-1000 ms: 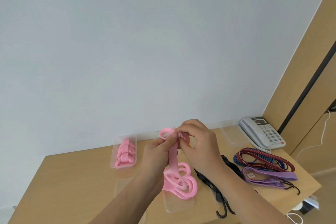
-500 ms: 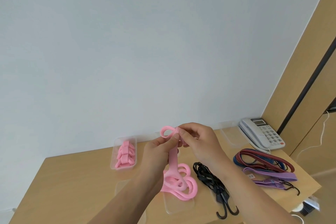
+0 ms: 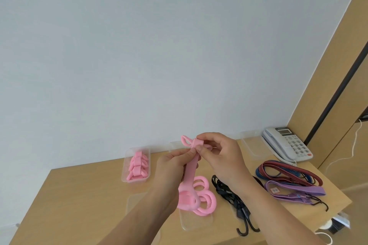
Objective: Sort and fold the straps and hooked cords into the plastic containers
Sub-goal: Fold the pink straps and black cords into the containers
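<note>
Both hands raised over desk (image 3: 83, 195). Right hand (image 3: 221, 155) pinches folded top of pink strap (image 3: 190, 173); left hand (image 3: 171, 165) pinches just below. Strap axis near vertical, tail hanging toward loops below.

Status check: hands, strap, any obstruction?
Left hand and right hand both pinching pink elastic strap above the desk. Clear plastic container below. Nothing blocking.

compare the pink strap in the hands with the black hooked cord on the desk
The pink strap is flat, wide and held up by both hands; the black hooked cord is thin and lies untouched on the desk. The cord ends in hooks; the strap shows loops. Both are outside the containers.
</note>
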Motion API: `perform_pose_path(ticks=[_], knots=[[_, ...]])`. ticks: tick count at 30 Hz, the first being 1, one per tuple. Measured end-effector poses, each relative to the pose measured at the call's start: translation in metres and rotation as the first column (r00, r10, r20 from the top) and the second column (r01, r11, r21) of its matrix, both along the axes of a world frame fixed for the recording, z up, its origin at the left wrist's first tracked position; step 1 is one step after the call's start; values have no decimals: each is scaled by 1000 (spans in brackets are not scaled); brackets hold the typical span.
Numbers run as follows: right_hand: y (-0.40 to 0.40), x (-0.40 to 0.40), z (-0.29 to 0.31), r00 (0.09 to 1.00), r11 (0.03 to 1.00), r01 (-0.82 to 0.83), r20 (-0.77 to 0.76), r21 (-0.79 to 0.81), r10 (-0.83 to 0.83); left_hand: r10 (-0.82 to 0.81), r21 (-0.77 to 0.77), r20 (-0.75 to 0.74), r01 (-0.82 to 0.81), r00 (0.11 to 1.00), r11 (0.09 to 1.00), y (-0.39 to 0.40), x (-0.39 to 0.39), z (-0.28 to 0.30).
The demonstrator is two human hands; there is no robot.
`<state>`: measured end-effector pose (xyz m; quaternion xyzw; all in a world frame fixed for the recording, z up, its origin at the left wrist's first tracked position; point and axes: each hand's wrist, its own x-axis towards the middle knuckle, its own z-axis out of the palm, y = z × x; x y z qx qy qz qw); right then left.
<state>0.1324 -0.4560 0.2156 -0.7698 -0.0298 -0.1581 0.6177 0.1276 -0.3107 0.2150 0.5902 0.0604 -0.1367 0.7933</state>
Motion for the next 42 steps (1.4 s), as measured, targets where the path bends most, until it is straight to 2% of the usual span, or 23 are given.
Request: perform_pose_path(ticks=[9,18,20,23,26,33,36,42], knots=[[0,-1,0,992,993,-5,127,-122,21,-6,-25,-17,6,1000,1000,0,2,-8],[-2,-2,-1,984,975,-5,173,-222,45,-24,-8,27,25,999,1000,1,1,-5],[-6,-1,0,988,978,-35,141,-206,66,-18,-1,20,18,1000,1000,3,3,-5],[-10,1,1,997,996,-65,-32,-62,63,-5,23,23,5,1000,1000,4,6,-4],[-11,5,2,989,995,-70,-135,-74,60,-11,40,33,10,999,999,2,7,-2],[-11,6,5,993,979,-91,-88,-181,76,-43,85,64,37,997,996,3,10,-3],[-12,7,4,996,988,-60,-75,-139,50,-74,66,75,69,994,995,3,9,-2],[-8,7,3,997,999,-36,-70,-38,33,76,52,88,-81,993,995,-3,9,-3]])
